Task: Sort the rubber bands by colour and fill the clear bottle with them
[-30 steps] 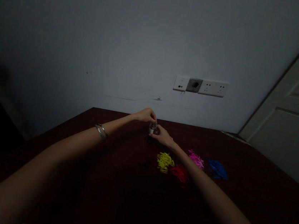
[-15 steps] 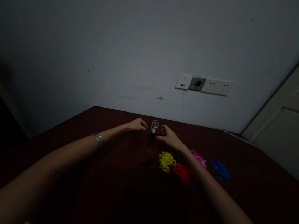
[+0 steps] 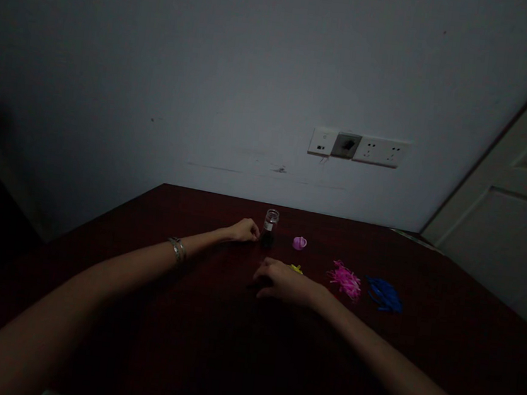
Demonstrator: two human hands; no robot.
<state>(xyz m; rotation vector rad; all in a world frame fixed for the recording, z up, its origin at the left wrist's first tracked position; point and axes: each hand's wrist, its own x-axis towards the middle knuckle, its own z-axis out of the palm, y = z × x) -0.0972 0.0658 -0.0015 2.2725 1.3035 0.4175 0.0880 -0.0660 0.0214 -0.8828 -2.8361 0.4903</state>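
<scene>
A small clear glass jar (image 3: 269, 228), with a pale label and a dark lower part, stands open-topped near the back of the table. Beside its left side rests my left hand (image 3: 245, 230), fingers curled in; whether it holds anything I cannot make out. My right hand (image 3: 285, 282) is lower and nearer to me, palm down, with thumb and fingers bent but apart. Its fingertips are close to the dark tabletop, and no object shows between them. Some yellow strips (image 3: 296, 268) peek out behind this hand, which covers the rest of their pile.
A small pink cup-like piece with a ring (image 3: 299, 243) sits right of the jar. Farther right lie a pile of pink strips (image 3: 345, 280) and a pile of blue strips (image 3: 384, 295). The wall with sockets (image 3: 377, 151) rises behind the dark red table (image 3: 197, 279).
My right hand has left the jar's side and come toward me, now covering the red and most of the yellow strips. The pink piece has come into sight. My left hand's fingers are curled tighter.
</scene>
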